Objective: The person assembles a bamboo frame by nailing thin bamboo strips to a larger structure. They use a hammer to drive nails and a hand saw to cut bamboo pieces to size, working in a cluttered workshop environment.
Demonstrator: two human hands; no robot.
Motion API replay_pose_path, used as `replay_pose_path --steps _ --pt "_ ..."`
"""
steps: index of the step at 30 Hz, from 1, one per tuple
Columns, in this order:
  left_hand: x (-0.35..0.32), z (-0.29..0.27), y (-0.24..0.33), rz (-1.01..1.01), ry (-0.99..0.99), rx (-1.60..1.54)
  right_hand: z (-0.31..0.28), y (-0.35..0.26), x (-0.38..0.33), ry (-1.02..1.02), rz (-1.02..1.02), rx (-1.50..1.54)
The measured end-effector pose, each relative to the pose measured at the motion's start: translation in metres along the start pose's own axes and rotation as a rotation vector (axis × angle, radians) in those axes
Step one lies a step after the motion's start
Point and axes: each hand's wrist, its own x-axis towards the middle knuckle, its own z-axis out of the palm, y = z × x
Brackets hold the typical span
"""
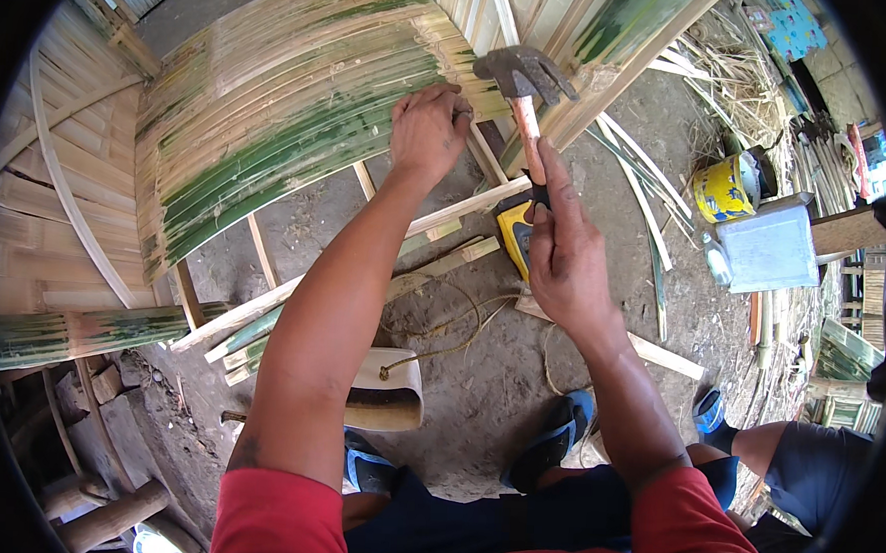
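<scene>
The right hand (564, 253) is wrapped tight around the hammer (524, 101), whose handle points to 12 o'clock. The left hand (429, 131) presses flat, fingers together, on the bamboo mat (281, 108).

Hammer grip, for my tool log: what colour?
Yellow and black grip, in the right hand; head view.

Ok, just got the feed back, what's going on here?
A person is working on a curved panel of bamboo strips. The left hand presses on the panel's edge, while the right hand grips a claw hammer raised just beside those fingers. Loose bamboo slats lie on the dirt ground below, and a yellow can stands to the right.
</scene>
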Motion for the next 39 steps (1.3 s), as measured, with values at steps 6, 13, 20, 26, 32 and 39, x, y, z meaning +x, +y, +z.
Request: replay_pose_path --steps 6,13,20,26,32,39 --pt "-0.001 -0.002 0.002 0.026 -0.009 0.000 0.017 0.015 0.019 -0.092 0.084 -0.139" --pt "0.003 0.003 -0.004 0.026 -0.025 -0.014 0.022 0.009 0.019 -0.032 0.022 -0.080" --pt "0.005 0.003 -0.015 0.014 -0.004 -0.104 0.029 -0.005 0.010 0.241 -0.094 -0.030" --pt "0.007 0.004 -0.018 0.057 0.033 -0.061 0.050 0.000 0.021 0.017 0.162 -0.001" --pt "0.008 -0.027 -0.010 -0.084 -0.127 -0.268 0.052 -0.008 0.017 0.010 0.206 -0.001" --pt "-0.089 -0.155 0.000 -0.140 -0.829 -0.376 0.045 -0.008 0.014 0.358 -0.165 -0.006"
